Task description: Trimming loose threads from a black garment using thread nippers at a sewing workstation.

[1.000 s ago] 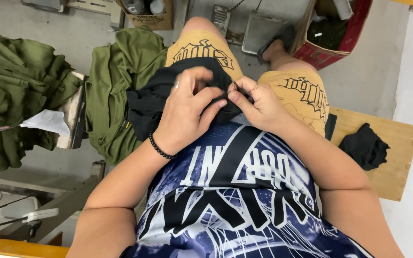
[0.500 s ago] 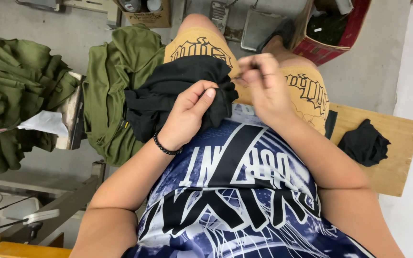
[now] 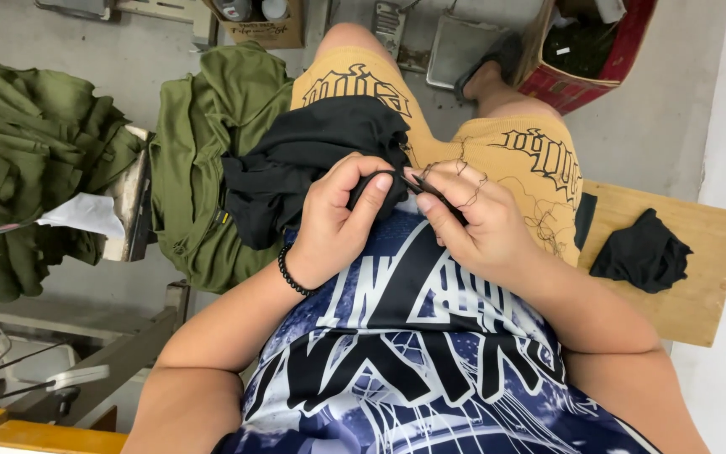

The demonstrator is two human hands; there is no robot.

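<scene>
A black garment (image 3: 313,164) lies bunched on my lap over mustard-yellow shorts (image 3: 514,155). My left hand (image 3: 338,219), with a black bead bracelet at the wrist, pinches an edge of that garment between thumb and fingers. My right hand (image 3: 468,223) is close beside it, fingers curled around a small dark tool whose tip meets the cloth edge. Loose dark threads (image 3: 455,181) are tangled over the right hand's fingers and trail across the shorts.
An olive-green garment (image 3: 212,160) hangs beside my left leg, and more green cloth (image 3: 27,160) is piled at the left. A small black cloth piece (image 3: 642,252) rests on a wooden bench (image 3: 699,277) at right. A red bin (image 3: 586,50) and a cardboard box (image 3: 262,21) stand ahead.
My right hand had lifted away toward the knee half a second ago and has come back to the cloth edge. The left hand shifted its pinch; loose threads now show on the right fingers.
</scene>
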